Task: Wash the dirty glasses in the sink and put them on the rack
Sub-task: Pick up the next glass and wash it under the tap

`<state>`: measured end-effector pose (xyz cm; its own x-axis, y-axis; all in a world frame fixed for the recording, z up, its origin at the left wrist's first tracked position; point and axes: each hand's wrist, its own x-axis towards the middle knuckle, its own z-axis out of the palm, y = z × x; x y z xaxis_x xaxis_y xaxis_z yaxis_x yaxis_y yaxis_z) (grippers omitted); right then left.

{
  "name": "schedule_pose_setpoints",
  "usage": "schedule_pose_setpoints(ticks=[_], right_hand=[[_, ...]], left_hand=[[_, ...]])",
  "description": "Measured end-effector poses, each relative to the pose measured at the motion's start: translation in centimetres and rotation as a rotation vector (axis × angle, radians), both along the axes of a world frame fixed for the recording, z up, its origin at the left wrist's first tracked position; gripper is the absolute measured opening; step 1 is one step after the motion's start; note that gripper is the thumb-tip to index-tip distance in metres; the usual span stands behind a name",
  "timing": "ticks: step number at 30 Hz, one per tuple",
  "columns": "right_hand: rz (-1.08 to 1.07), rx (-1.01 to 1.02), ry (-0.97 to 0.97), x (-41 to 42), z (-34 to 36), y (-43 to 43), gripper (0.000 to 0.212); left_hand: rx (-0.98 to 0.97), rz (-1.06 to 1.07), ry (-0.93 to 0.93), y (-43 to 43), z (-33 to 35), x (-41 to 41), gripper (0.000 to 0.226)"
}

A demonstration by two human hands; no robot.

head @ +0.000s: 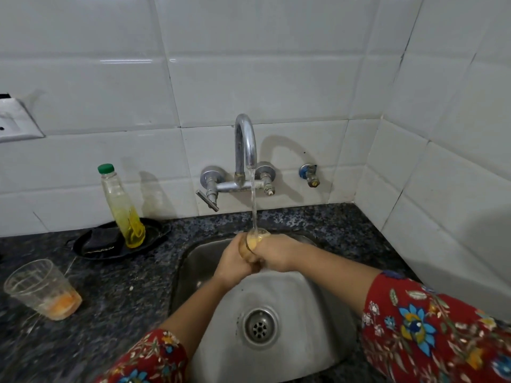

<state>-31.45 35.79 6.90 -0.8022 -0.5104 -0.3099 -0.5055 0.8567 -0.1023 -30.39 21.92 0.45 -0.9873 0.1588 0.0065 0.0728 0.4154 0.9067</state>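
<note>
Both hands hold a glass (255, 240) with yellowish liquid over the steel sink (318, 305), right under the water running from the tap (245, 146). My left hand (232, 262) wraps the glass from the left and my right hand (276, 254) from the right, so most of it is hidden. A second dirty glass (41, 288) with orange residue at its bottom stands upright on the dark counter at the far left. No rack is in view.
A bottle of yellow dish liquid (121, 208) with a green cap stands in a black tray (154, 234) beside a dark scrub pad (101, 240), left of the sink. White tiled walls close in behind and on the right. A drain (260, 327) sits mid-sink.
</note>
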Motion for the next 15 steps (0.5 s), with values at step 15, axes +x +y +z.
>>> schedule_pose_setpoints(ticks=[15], right_hand=[[-0.8, -1.276, -0.764, 5.1, -3.6, -1.8, 0.031]], left_hand=[[-1.139, -0.018, 0.294, -3.7, 0.9, 2.1, 0.051]])
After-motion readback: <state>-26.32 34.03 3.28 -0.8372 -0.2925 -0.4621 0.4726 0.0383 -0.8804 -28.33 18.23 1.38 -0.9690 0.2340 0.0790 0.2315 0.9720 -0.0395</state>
